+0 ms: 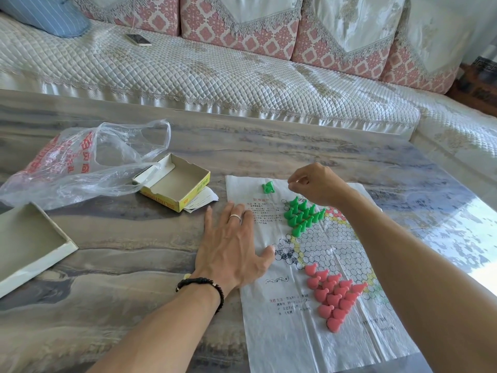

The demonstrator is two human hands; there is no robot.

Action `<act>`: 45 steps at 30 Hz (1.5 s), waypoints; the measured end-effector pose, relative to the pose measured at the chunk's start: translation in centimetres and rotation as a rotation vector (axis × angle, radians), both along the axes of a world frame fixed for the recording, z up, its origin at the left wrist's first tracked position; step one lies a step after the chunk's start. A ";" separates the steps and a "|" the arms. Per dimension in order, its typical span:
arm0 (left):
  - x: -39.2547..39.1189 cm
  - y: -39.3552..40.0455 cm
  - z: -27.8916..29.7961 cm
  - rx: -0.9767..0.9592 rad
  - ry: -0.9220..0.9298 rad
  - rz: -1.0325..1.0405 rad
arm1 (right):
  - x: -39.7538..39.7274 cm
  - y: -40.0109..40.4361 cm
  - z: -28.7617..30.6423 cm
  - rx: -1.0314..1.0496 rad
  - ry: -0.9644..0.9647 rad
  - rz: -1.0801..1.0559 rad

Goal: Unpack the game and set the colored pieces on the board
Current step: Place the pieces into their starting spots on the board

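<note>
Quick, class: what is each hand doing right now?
Left hand: open, fingers flat on the board sheet.
Right hand: fingers curled; holding anything cannot be told.

Two hands [231, 246], one board [330, 243], two box halves [174, 184], one bag [88, 162].

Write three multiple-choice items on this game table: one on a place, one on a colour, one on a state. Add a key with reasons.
1. Where does the lone tipped-over green plastic piece lie?
A. in the box
B. on the board's far edge
C. on the sofa

2. What colour are the pawn-shaped pieces nearest the camera?
A. pink
B. blue
C. yellow

3. How is the small yellow-sided cardboard box?
A. shut
B. crushed flat
C. open, nothing visible inside

Key: 1 B, it lies on the thin printed plastic board sheet beyond the standing green group; 2 A, that cluster is pink; 3 C, its bare floor shows.
</note>
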State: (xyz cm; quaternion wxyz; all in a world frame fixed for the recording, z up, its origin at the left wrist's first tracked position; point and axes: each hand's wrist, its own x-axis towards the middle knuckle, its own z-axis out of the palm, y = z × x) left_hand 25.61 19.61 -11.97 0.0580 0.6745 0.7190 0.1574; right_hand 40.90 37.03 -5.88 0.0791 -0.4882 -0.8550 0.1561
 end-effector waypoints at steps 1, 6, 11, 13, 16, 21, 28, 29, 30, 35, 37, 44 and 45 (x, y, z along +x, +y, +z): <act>0.0 0.0 0.0 0.002 0.001 0.000 | -0.4 0.1 0.1 0.007 -0.005 0.005; 0.0 0.0 -0.1 0.009 -0.002 0.004 | -3.2 0.2 -0.2 0.029 -0.046 0.064; 0.0 0.1 0.0 0.008 -0.003 0.004 | -4.4 0.6 -1.2 0.047 -0.126 0.084; 0.0 0.1 -0.1 0.009 -0.001 0.007 | -4.1 0.6 -1.1 0.036 -0.106 0.057; 0.1 0.0 -0.1 0.008 0.000 0.008 | -3.5 0.4 -0.2 0.064 0.013 -0.007; 0.1 0.0 0.1 0.020 -0.002 0.010 | -2.5 -0.2 1.7 0.065 0.066 0.004; 0.1 -0.1 0.2 0.006 -0.004 0.008 | -1.3 -1.1 2.4 -0.017 0.034 -0.022; 0.1 -0.1 0.2 0.006 -0.003 0.009 | -1.1 -1.1 2.4 -0.016 0.024 -0.013; 0.1 -0.1 0.2 0.005 -0.003 0.009 | -0.9 -1.3 2.5 -0.005 0.010 0.005; 0.1 0.0 0.1 0.007 -0.004 0.013 | -0.8 -1.9 2.8 -0.015 -0.056 0.052; 0.1 0.0 0.1 0.004 -0.002 0.012 | -0.8 -1.9 2.8 -0.018 -0.064 0.053; 0.0 0.0 0.1 0.012 0.007 0.004 | -0.9 -1.8 2.7 -0.045 -0.114 0.082; 0.0 0.0 0.1 0.014 0.008 0.004 | -0.9 -1.7 2.7 -0.038 -0.121 0.090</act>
